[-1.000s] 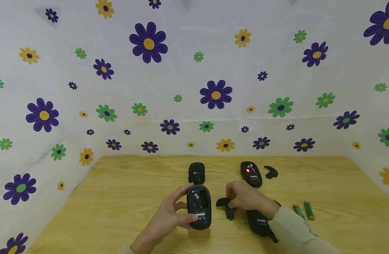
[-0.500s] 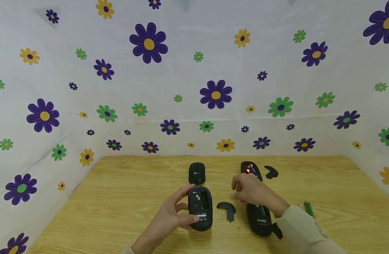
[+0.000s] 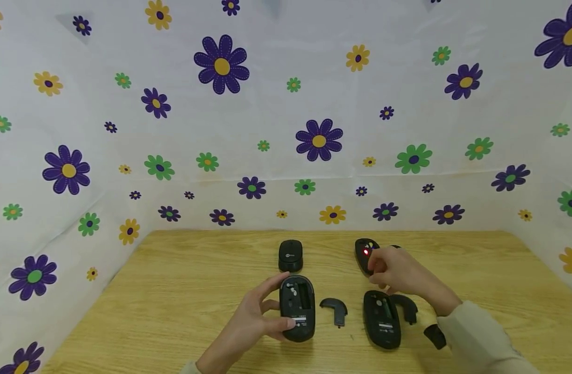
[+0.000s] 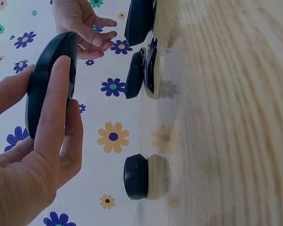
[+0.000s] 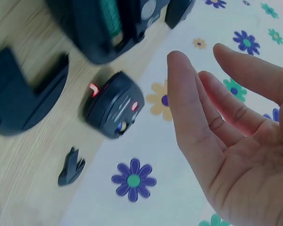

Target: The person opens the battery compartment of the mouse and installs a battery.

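In the head view my left hand (image 3: pixel 253 317) holds a black computer mouse (image 3: pixel 297 309) off the table, its underside toward me and its battery slot uncovered and empty. The thumb lies on its lower part, with fingers along the left side. My right hand (image 3: pixel 403 272) hovers with bent fingers over the right part of the table; the right wrist view shows nothing between them. Below it lies another upturned mouse (image 3: pixel 381 322), with a green battery (image 5: pixel 111 16) in its slot. One curved battery cover (image 3: pixel 335 310) lies between the two mice, another cover (image 3: pixel 407 307) beside the second.
Toward the back, an upright mouse (image 3: pixel 290 254) stands beyond the left hand. An upturned mouse with a lit red sensor (image 3: pixel 363 254) is partly behind the right hand. A dark piece (image 3: pixel 435 336) shows under the right sleeve. A flowered sheet (image 3: pixel 267 130) backs the wooden table.
My right hand has let go of the left battery cover and moved right, past the second mouse. The sleeve now hides the loose green batteries. The left hand keeps its grip, almost still.
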Action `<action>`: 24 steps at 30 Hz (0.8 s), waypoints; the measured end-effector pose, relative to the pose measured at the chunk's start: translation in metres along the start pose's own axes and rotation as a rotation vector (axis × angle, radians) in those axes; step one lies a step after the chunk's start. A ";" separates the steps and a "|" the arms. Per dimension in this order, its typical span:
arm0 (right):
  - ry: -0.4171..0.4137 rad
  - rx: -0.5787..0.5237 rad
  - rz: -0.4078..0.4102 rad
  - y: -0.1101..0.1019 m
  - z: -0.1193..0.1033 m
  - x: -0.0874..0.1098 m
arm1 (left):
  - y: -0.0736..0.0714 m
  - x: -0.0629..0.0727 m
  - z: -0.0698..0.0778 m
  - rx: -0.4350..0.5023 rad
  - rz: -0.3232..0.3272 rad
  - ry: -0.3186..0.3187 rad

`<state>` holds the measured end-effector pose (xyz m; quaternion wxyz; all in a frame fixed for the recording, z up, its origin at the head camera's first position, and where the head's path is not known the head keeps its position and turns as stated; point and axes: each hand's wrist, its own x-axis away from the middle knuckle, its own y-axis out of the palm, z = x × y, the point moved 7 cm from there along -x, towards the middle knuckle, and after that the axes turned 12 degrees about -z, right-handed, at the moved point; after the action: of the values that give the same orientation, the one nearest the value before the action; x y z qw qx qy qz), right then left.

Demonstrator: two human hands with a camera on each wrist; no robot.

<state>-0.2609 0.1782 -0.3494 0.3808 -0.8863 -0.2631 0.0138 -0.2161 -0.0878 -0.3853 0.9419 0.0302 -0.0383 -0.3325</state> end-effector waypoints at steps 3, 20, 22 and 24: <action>0.007 0.004 0.005 -0.006 0.008 0.004 | 0.001 -0.001 0.000 0.005 -0.002 0.001; 0.115 -0.036 0.033 -0.032 0.054 0.035 | 0.002 -0.001 -0.001 0.008 0.002 0.004; 0.137 -0.029 0.035 -0.035 0.060 0.038 | 0.002 -0.001 0.000 0.014 0.000 0.004; 0.151 -0.018 0.033 -0.037 0.065 0.041 | 0.002 0.000 0.001 0.016 0.002 0.004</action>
<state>-0.2567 0.2623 -0.3633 0.3913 -0.8924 -0.2192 -0.0494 -0.2152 -0.0860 -0.3846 0.9419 0.0383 -0.0390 -0.3313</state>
